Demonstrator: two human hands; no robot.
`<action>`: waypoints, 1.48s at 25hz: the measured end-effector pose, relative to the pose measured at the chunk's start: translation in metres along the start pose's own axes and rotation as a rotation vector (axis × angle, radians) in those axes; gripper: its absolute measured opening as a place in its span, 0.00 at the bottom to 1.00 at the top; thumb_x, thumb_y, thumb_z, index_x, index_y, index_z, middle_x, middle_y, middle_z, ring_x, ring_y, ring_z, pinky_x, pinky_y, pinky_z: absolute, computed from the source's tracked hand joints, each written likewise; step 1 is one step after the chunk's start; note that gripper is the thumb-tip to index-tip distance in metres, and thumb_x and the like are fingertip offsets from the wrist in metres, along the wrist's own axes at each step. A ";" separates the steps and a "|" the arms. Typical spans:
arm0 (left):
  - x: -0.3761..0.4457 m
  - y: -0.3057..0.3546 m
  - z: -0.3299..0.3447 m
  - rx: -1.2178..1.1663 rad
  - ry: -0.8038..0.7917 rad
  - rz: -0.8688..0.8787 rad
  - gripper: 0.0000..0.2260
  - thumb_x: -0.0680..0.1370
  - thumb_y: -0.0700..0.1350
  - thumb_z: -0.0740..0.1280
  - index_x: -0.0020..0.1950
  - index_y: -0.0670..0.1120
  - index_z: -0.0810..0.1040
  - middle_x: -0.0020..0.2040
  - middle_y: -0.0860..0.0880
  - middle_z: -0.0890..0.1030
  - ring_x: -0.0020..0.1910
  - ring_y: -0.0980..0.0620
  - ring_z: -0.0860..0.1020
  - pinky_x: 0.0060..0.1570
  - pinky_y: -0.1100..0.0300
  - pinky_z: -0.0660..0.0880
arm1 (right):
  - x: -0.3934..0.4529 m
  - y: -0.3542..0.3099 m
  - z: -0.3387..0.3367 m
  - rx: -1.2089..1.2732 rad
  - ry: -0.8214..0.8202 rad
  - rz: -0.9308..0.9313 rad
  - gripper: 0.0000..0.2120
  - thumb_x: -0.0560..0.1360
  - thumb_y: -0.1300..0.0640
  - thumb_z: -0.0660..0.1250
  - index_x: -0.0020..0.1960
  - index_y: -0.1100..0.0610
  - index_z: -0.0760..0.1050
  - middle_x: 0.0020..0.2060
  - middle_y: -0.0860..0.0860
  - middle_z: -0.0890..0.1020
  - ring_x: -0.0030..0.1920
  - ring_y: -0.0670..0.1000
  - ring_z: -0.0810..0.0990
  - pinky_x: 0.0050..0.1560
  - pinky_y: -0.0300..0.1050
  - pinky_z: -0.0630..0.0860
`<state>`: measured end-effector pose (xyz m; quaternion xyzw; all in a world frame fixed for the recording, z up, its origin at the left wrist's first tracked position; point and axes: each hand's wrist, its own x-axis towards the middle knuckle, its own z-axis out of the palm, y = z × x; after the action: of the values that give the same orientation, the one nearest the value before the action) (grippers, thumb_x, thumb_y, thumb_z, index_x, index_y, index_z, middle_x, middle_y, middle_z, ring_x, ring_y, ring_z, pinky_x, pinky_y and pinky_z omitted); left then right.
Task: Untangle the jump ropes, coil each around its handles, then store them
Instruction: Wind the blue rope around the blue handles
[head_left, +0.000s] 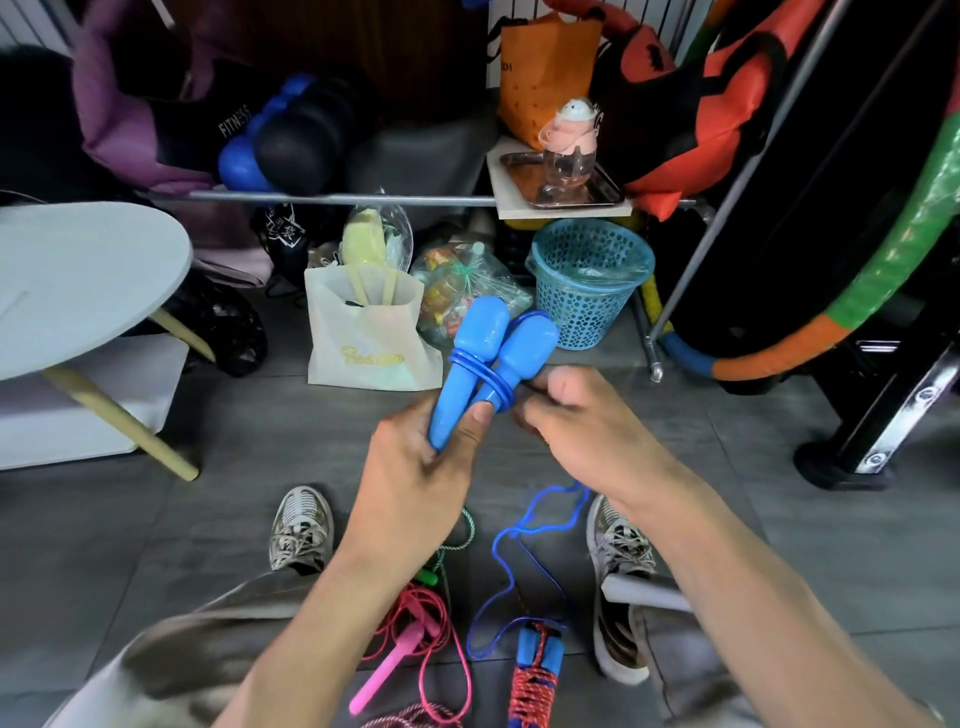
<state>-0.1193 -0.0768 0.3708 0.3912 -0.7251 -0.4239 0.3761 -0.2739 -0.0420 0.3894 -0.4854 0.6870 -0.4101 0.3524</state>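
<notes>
My left hand (431, 457) grips the two blue jump-rope handles (485, 348) side by side, their thick ends pointing up and away. A few turns of blue rope circle their middles. My right hand (566, 415) pinches the blue rope right beside those turns. The loose blue rope (524, 561) trails down to the floor between my shoes. On the floor lie a pink jump rope with a pink handle (389, 670), a green-handled rope (441, 556), and a coiled red-and-blue rope on blue handles (537, 675).
A white tote bag (363, 338) and a blue mesh basket (589, 280) stand on the grey tiles ahead. A round white table (78, 275) is at left. A metal rack rail (337, 197) carries bags and foam rollers. A hoop (831, 322) leans at right.
</notes>
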 end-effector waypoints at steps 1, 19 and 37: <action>0.000 0.000 0.000 0.035 0.018 -0.009 0.17 0.79 0.50 0.65 0.33 0.44 0.70 0.28 0.38 0.70 0.26 0.53 0.62 0.24 0.57 0.60 | -0.001 0.000 0.001 -0.071 0.028 -0.032 0.15 0.78 0.56 0.62 0.35 0.63 0.69 0.25 0.46 0.63 0.28 0.46 0.59 0.30 0.44 0.58; 0.015 -0.021 -0.009 0.389 0.050 -0.160 0.20 0.78 0.53 0.66 0.31 0.48 0.64 0.25 0.51 0.66 0.32 0.36 0.70 0.31 0.55 0.62 | -0.024 -0.008 0.012 -0.683 -0.079 -0.151 0.04 0.77 0.58 0.58 0.49 0.54 0.71 0.42 0.51 0.77 0.51 0.57 0.77 0.43 0.49 0.70; 0.006 -0.004 -0.026 0.533 -0.827 -0.033 0.16 0.76 0.57 0.68 0.38 0.45 0.74 0.29 0.52 0.70 0.27 0.56 0.67 0.29 0.62 0.62 | -0.005 -0.021 -0.031 -0.687 -0.371 -0.317 0.16 0.63 0.36 0.76 0.43 0.45 0.80 0.30 0.35 0.75 0.35 0.38 0.73 0.34 0.33 0.65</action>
<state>-0.0976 -0.0920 0.3777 0.2842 -0.8907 -0.3492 -0.0633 -0.2919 -0.0339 0.4218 -0.7401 0.6254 -0.1120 0.2202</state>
